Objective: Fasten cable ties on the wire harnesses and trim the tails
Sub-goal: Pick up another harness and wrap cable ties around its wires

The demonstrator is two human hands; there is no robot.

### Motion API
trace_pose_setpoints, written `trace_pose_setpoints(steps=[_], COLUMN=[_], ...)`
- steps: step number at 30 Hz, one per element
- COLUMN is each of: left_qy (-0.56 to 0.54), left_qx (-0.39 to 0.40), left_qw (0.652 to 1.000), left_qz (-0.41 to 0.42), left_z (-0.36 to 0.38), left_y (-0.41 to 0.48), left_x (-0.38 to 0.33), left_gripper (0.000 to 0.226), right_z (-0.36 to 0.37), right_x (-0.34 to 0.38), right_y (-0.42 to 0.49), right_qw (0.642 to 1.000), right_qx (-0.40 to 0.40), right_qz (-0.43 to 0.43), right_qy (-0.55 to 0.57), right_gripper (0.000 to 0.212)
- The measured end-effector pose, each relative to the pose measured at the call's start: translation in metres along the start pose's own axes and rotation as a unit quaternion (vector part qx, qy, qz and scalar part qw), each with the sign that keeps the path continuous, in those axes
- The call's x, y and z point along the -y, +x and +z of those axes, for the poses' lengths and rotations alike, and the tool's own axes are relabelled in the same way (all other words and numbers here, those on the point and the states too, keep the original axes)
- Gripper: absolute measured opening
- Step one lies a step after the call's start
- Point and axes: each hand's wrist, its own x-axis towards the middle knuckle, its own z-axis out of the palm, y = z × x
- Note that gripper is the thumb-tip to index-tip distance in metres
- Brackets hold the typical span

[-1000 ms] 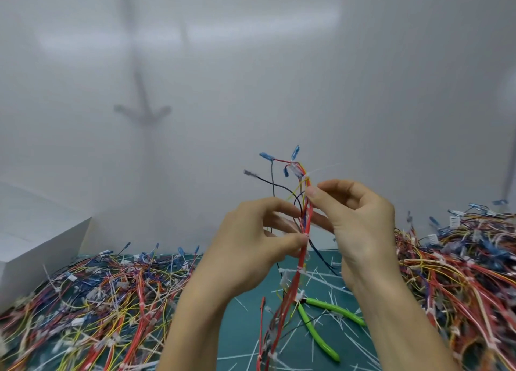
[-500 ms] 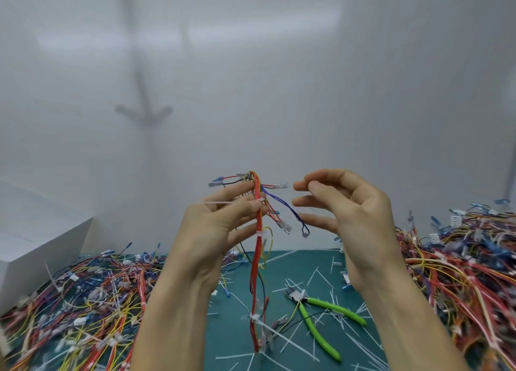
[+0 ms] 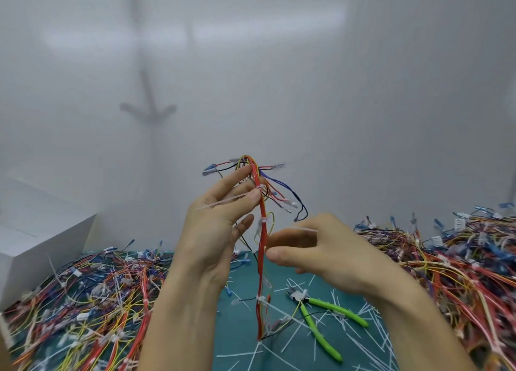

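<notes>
My left hand holds a wire harness upright above the green mat, pinching the red bundle near its top. A fastened cable tie sits at that pinch, its long untrimmed tail pointing left across my fingers. Two more ties circle the bundle lower down. My right hand hovers just right of the bundle's middle, fingertips close to it but apart, thumb and forefinger parted. A thin white strip lies along its upper fingers; I cannot tell whether it is gripped. Green-handled cutters lie on the mat.
Heaps of coloured wire harnesses cover the table at the left and right. Several cut white tie tails litter the mat. A white box stands at the far left against the white wall.
My right hand let go of the tie tail, drew away, then dropped beside the bundle's middle. My left hand turned the harness, so the tail now points left.
</notes>
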Motion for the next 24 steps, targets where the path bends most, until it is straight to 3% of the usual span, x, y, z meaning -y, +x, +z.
trace_pose_setpoints(steps=[9, 13, 20, 22, 24], left_qy=[-0.024, -0.002, 0.127, 0.189, 0.263], left_qx=[-0.036, -0.026, 0.007, -0.002, -0.002], left_qw=[0.998, 0.999, 0.991, 0.981, 0.964], left_qz=[0.040, 0.047, 0.049, 0.047, 0.038], left_z=[0.008, 0.007, -0.007, -0.010, -0.014], left_y=[0.000, 0.001, 0.000, 0.001, 0.003], left_x=[0.006, 0.006, 0.001, 0.002, 0.005], left_gripper=[0.045, 0.041, 0.026, 0.013, 0.016], right_z=[0.016, 0.016, 0.007, 0.005, 0.003], right_x=[0.004, 0.006, 0.003, 0.003, 0.002], right_y=[0.006, 0.006, 0.006, 0.005, 0.005], right_qw=[0.981, 0.967, 0.931, 0.920, 0.910], right_qx=[-0.110, -0.152, -0.233, -0.248, -0.261], right_qz=[0.019, 0.011, -0.016, -0.026, -0.032], right_qy=[0.160, 0.204, 0.280, 0.303, 0.321], right_gripper=[0.002, 0.009, 0.020, 0.022, 0.022])
